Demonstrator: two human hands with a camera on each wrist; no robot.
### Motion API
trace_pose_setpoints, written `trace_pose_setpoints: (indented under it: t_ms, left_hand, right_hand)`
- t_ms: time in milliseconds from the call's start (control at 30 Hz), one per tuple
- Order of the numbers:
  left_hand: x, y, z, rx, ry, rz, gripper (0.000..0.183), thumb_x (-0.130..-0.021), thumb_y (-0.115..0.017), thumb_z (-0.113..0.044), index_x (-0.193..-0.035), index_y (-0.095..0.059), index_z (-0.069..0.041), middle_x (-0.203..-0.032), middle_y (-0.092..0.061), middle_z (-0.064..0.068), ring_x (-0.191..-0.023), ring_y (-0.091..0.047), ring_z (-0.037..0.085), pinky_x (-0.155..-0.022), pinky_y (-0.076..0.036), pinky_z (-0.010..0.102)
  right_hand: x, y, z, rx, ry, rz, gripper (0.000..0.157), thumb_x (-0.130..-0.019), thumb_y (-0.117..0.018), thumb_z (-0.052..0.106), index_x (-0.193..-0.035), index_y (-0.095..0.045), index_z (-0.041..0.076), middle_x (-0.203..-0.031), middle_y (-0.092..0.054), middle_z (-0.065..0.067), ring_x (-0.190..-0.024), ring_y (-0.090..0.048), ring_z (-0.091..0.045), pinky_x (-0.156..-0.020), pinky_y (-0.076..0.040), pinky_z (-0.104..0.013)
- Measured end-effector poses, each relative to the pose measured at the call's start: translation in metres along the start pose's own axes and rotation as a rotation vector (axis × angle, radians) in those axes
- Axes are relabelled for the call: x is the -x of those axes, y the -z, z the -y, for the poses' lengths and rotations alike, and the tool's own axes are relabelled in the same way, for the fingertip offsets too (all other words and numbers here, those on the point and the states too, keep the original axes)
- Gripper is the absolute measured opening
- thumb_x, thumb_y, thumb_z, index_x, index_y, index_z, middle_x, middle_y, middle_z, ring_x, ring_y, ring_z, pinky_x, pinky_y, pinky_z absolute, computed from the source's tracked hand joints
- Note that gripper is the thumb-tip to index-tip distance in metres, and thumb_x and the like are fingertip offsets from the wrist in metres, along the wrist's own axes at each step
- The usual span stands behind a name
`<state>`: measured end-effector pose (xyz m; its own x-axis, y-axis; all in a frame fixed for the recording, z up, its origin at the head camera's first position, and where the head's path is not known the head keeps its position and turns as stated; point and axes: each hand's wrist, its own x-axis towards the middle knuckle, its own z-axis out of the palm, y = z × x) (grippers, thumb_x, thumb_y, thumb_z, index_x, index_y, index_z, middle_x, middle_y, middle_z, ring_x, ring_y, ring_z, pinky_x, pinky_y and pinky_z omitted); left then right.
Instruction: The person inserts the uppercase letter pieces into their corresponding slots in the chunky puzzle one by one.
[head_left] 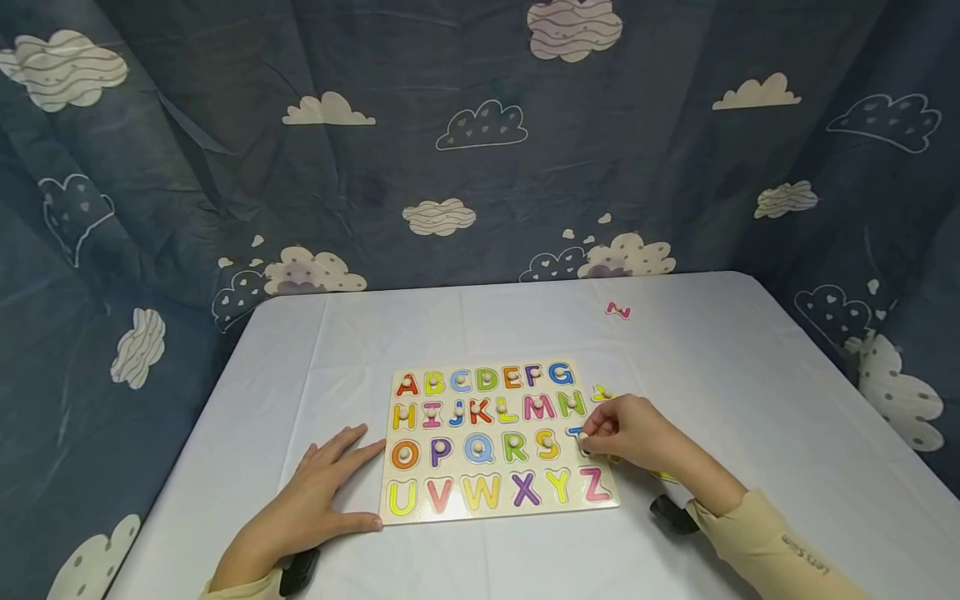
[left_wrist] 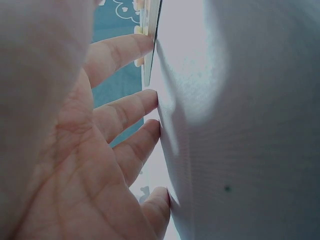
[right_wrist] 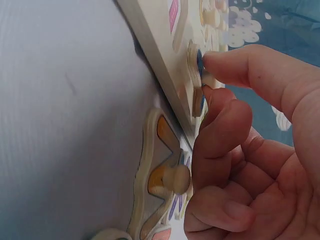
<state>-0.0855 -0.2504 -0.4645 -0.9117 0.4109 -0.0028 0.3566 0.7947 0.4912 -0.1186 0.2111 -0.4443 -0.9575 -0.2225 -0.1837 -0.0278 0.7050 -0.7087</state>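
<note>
A wooden alphabet puzzle board [head_left: 459, 471] lies on the white cloth. Its upper rows hold knobbed letters; the bottom row, U to Z, shows coloured letters without knobs. My right hand [head_left: 626, 432] pinches the knob of the blue letter T piece [right_wrist: 200, 62] between thumb and index finger, at the right end of the third row. The other fingers curl into the palm. In the right wrist view the piece stands against the board's face; whether it sits in its slot I cannot tell. My left hand [head_left: 315, 496] lies spread at the board's left edge, thumb [left_wrist: 145, 42] touching it.
An orange zigzag letter piece [right_wrist: 160, 130] with a knob lies beside the board under my right hand, other pieces partly hidden beyond. A yellow piece [head_left: 602, 392] is at the board's upper right. Farther back lies a pink piece [head_left: 618, 310]. A dark cloud-patterned curtain [head_left: 390, 167] surrounds the table.
</note>
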Motion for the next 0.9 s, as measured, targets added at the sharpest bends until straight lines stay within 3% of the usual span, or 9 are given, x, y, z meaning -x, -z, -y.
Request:
trace_pose_setpoints:
  t_ms: [267, 433, 633, 900]
  left_hand:
    - [-0.001, 0.000, -0.002, 0.004, -0.003, 0.004, 0.099, -0.070, -0.093, -0.062, -0.155, -0.059, -0.024, -0.169, -0.044, 0.016, -0.158, -0.037, 0.046, -0.124, -0.020, 0.081]
    - [-0.001, 0.001, -0.003, 0.006, -0.002, 0.005, 0.099, -0.070, -0.093, -0.062, -0.155, -0.059, -0.024, -0.169, -0.044, 0.016, -0.158, -0.036, 0.046, -0.124, -0.020, 0.081]
    - [0.000, 0.000, -0.002, 0.001, -0.006, 0.006, 0.100, -0.070, -0.093, -0.063, -0.155, -0.059, -0.024, -0.169, -0.044, 0.016, -0.158, -0.037, 0.047, -0.124, -0.021, 0.081]
    - [0.001, -0.001, 0.000, 0.003, -0.002, 0.004, 0.100, -0.070, -0.092, -0.064, -0.155, -0.059, -0.024, -0.168, -0.044, 0.016, -0.158, -0.037, 0.046, -0.124, -0.020, 0.081]
  right_hand:
    - [0.002, -0.004, 0.003, 0.010, -0.016, -0.023, 0.013, -0.089, -0.086, 0.014, -0.086, -0.074, 0.008, -0.070, -0.060, 0.002, -0.064, -0.052, -0.012, -0.052, -0.039, -0.019]
    - [0.006, 0.001, 0.008, 0.041, -0.029, -0.034, 0.016, -0.090, -0.087, 0.021, -0.088, -0.076, 0.010, -0.070, -0.059, 0.002, -0.064, -0.052, -0.013, -0.051, -0.037, -0.020]
    - [0.019, 0.017, 0.006, 0.085, -0.063, -0.113, 0.024, -0.094, -0.083, 0.032, -0.093, -0.076, 0.009, -0.072, -0.057, 0.001, -0.067, -0.052, -0.016, -0.054, -0.037, -0.022]
    - [0.044, 0.027, -0.012, 0.130, -0.142, -0.216, 0.028, -0.094, -0.082, 0.035, -0.091, -0.072, 0.008, -0.073, -0.058, 0.000, -0.071, -0.051, -0.017, -0.055, -0.036, -0.024]
